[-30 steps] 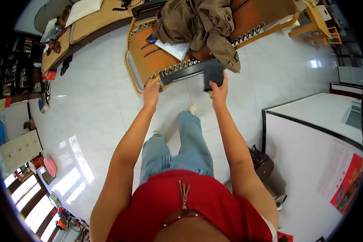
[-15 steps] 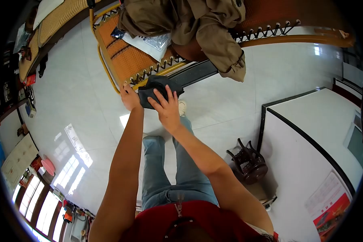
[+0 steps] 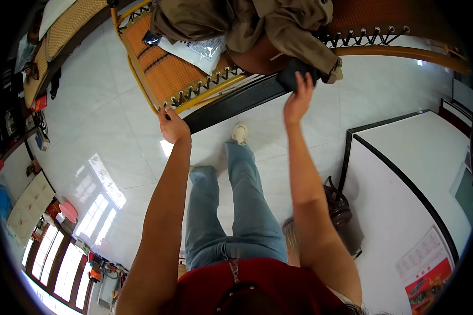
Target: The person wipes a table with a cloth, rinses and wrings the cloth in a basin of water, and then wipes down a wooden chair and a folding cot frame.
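Observation:
A long, flat black bar point(image 3: 231, 103) runs slantwise along the near side of a folding lounge chair point(image 3: 169, 63). My left hand point(image 3: 175, 127) is closed around its left end, by the chair's yellow frame corner. Farther right, my right hand point(image 3: 299, 101) presses a dark cloth point(image 3: 288, 79) against the bar's upper face near its right end. The fingers lie over the cloth, and it looks slightly blurred. A brown coat point(image 3: 305, 44) hangs down right beside the cloth and hides part of the bar's far end.
On the chair's orange woven seat lie a white plastic package point(image 3: 197, 52) and a smooth brown item point(image 3: 255, 56) partly under the coat. A white cabinet point(image 3: 399, 173) with black edging stands at right, a dark wooden stool point(image 3: 337, 205) beside it. My shoe point(image 3: 240, 133) is below the bar.
My right hand has slid the dark cloth rightward along the bar, from beside my left hand to near the far end. More of the bar shows now. My left hand stays at the left end.

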The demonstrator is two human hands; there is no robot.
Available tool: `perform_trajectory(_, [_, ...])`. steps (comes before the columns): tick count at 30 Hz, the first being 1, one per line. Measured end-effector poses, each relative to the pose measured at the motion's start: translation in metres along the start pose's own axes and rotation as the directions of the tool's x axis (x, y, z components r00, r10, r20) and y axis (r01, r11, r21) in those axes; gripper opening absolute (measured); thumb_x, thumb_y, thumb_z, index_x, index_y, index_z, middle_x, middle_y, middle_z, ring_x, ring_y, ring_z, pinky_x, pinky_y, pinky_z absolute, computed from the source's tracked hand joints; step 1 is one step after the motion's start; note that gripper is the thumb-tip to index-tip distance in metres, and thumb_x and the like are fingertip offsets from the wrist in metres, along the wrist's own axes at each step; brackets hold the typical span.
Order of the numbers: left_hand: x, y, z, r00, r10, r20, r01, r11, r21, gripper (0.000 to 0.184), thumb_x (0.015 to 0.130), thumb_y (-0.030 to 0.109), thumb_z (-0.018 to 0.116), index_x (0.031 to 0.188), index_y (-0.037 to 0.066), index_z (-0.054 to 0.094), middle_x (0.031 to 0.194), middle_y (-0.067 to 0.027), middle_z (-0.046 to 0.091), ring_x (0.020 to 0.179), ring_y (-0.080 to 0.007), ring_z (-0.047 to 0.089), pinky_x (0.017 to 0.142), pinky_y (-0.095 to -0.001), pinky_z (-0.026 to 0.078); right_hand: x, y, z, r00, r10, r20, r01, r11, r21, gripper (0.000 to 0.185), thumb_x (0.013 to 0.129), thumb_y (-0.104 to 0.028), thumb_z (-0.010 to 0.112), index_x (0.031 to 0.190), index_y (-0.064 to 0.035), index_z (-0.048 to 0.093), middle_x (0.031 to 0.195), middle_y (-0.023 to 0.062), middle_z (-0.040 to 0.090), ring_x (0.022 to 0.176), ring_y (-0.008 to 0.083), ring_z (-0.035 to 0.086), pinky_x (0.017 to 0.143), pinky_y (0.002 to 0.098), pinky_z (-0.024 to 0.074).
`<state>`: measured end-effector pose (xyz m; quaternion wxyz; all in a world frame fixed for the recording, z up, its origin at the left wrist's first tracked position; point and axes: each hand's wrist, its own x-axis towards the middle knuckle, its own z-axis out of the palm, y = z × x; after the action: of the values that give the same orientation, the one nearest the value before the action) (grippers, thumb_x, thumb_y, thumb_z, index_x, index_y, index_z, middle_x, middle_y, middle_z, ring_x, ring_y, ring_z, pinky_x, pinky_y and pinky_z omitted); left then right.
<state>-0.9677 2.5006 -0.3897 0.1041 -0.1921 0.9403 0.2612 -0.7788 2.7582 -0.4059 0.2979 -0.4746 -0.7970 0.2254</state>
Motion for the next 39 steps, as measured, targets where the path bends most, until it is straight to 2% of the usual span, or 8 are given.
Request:
perform_trajectory(3, [0.001, -0.002, 0.001, 1.0, -0.015, 0.017, 0.015, 1.0, -0.007, 0.045, 0.096, 0.046, 0.047, 0.122, 0.013, 0.063, 0.114, -0.0114, 0.069, 0.105, -0.0345, 0.063, 0.089, -0.044, 0.048, -0.066, -0.079, 0.017, 0.998, 0.045, 0.05, -0.053, 0.985, 0.167, 0.053, 0.083, 0.011, 0.048, 0.13, -0.0114, 0.06, 0.141, 0.0191, 0.047, 0.136, 0.0412, 0.038, 0.12, 0.0522, 0.0189])
perform_trajectory(8, [0.001, 0.002, -0.001, 1.0, -0.011, 0.0, 0.011, 1.0, 0.006, 0.045, 0.094, 0.046, 0.047, 0.121, 0.015, 0.064, 0.11, -0.0111, 0.07, 0.102, -0.0341, 0.064, 0.088, -0.0436, 0.048, -0.138, -0.161, 0.019, 0.957, 0.16, 0.241, -0.233, 0.919, 0.317, 0.067, 0.078, 0.018, 0.039, 0.139, -0.0057, 0.051, 0.152, 0.0222, 0.034, 0.141, 0.0385, 0.033, 0.117, 0.0411, 0.0226])
perform_trajectory(15, [0.002, -0.004, 0.002, 0.999, -0.005, 0.04, 0.004, 1.0, 0.029, 0.046, 0.095, 0.046, 0.044, 0.124, 0.014, 0.061, 0.117, -0.0139, 0.068, 0.107, -0.0356, 0.062, 0.091, -0.0443, 0.047, -0.042, 0.0, 0.028, 0.913, 0.255, -0.318, -0.227, 0.966, 0.122, 0.058, 0.083, 0.013, 0.043, 0.138, -0.0028, 0.05, 0.144, 0.0226, 0.043, 0.133, 0.0384, 0.042, 0.112, 0.0428, 0.0315])
perform_trajectory(20, [0.002, -0.005, 0.001, 0.999, -0.002, 0.043, 0.002, 1.0, 0.008, 0.047, 0.095, 0.047, 0.044, 0.127, 0.015, 0.058, 0.119, -0.0151, 0.066, 0.109, -0.0359, 0.061, 0.094, -0.0425, 0.046, -0.019, 0.0, 0.023, 0.823, 0.538, -0.185, -0.453, 0.816, 0.359, 0.06, 0.086, 0.007, 0.048, 0.144, -0.006, 0.045, 0.142, 0.0197, 0.049, 0.132, 0.0362, 0.045, 0.109, 0.0404, 0.0342])
perform_trajectory(26, [0.002, -0.002, -0.003, 0.994, -0.008, 0.106, 0.018, 0.996, -0.089, 0.051, 0.096, 0.049, 0.043, 0.129, 0.013, 0.057, 0.121, -0.0154, 0.065, 0.111, -0.0351, 0.06, 0.095, -0.0422, 0.045, -0.184, -0.145, 0.042, 0.894, 0.428, 0.135, -0.447, 0.822, 0.353, 0.057, 0.091, 0.005, 0.05, 0.146, 0.0026, 0.037, 0.152, 0.0211, 0.038, 0.14, 0.036, 0.037, 0.116, 0.0389, 0.0273])
perform_trajectory(30, [0.004, -0.01, 0.0, 0.994, 0.081, 0.075, -0.074, 0.993, -0.093, 0.05, 0.099, 0.047, 0.037, 0.124, 0.009, 0.058, 0.117, -0.0189, 0.065, 0.107, -0.0394, 0.059, 0.09, -0.0466, 0.046, -0.206, -0.19, 0.022, 0.862, 0.416, 0.289, -0.504, 0.762, 0.406, 0.056, 0.084, 0.011, 0.049, 0.139, 0.0021, 0.047, 0.137, 0.0206, 0.051, 0.129, 0.0336, 0.048, 0.111, 0.0375, 0.0343])
perform_trajectory(35, [0.006, -0.013, 0.001, 0.992, 0.079, 0.098, -0.067, 0.99, -0.122, 0.052, 0.098, 0.049, 0.04, 0.129, 0.012, 0.058, 0.121, -0.0162, 0.065, 0.111, -0.0357, 0.06, 0.096, -0.042, 0.044, -0.105, -0.113, -0.011, 0.885, 0.413, -0.215, -0.35, 0.895, 0.278, 0.046, 0.089, -0.002, 0.047, 0.135, 0.0028, 0.051, 0.13, 0.02, 0.055, 0.122, 0.0355, 0.052, 0.104, 0.0388, 0.0391])
perform_trajectory(39, [0.002, -0.007, -0.004, 0.992, 0.067, 0.104, -0.058, 0.995, -0.084, 0.054, 0.098, 0.05, 0.039, 0.13, 0.011, 0.057, 0.123, -0.0161, 0.064, 0.112, -0.0365, 0.059, 0.097, -0.0429, 0.044, -0.002, -0.048, -0.013, 0.984, 0.099, -0.146, -0.102, 0.995, -0.017, 0.049, 0.083, 0.001, 0.056, 0.131, -0.0094, 0.057, 0.129, 0.0204, 0.054, 0.122, 0.0409, 0.048, 0.107, 0.0467, 0.0369])
